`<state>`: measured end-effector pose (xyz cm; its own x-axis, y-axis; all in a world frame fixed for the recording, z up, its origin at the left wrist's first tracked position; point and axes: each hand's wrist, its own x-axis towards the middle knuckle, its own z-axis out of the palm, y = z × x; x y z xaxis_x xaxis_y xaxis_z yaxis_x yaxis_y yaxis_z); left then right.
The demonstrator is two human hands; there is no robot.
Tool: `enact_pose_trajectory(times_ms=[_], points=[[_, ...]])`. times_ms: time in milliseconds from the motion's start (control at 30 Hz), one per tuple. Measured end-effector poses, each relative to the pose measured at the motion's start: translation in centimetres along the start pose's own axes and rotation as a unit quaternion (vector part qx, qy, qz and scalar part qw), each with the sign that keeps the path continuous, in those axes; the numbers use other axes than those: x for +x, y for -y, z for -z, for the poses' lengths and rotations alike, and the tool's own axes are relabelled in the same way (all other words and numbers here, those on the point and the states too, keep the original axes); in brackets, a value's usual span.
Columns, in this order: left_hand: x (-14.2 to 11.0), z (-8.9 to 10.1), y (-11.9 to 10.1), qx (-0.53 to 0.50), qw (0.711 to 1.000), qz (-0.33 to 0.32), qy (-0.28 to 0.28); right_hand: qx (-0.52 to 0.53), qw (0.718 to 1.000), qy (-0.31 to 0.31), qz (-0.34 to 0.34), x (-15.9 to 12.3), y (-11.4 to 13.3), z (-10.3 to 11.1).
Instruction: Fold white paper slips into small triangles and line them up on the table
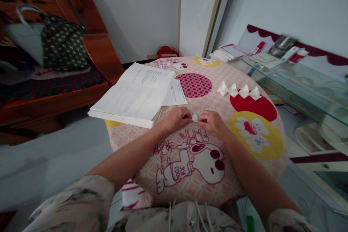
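Paper point(195, 117), white, small, folded, its edges covered by fingers and its creases too small to tell, located at the middle of the patterned cloth point(206, 104). Left hand point(177, 117) and right hand point(212, 121), one at each side, pinching it between curled fingers, forearms converging from the near edge. Surroundings: open book point(130, 98) and loose sheet point(176, 94), left; four folded peaks point(244, 91) in a row, right.

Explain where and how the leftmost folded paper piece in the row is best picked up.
The leftmost folded paper piece is probably best pinched lightly by its pointed top, coming from above and the left: it tapers there, and the neighbouring piece sits close on its right.
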<state>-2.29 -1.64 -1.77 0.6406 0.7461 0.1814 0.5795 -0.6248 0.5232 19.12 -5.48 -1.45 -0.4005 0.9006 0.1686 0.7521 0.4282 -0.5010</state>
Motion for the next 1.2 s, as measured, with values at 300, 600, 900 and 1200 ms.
enact_pose_trajectory(times_ms=[300, 600, 900, 1200], points=[[0.6, 0.8, -0.4, -0.009, 0.996, 0.079, 0.038, 0.063, 0.988, 0.009, -0.143, 0.4, 0.7, 0.3], [2.0, 1.2, 0.0, -0.012, 0.991, 0.118, 0.06, 0.037, 0.975, 0.035, -0.216, 1.2, 0.9, 0.5], [2.8, 1.6, -0.5, 0.015, 0.984, 0.153, 0.091, -0.013, 0.972, 0.052, -0.231, 1.7, 1.6, 0.9], [2.7, 1.4, -1.3, 0.041, 0.983, 0.162, 0.081, -0.024, 0.972, 0.048, -0.228, 1.7, 1.7, 0.9]])
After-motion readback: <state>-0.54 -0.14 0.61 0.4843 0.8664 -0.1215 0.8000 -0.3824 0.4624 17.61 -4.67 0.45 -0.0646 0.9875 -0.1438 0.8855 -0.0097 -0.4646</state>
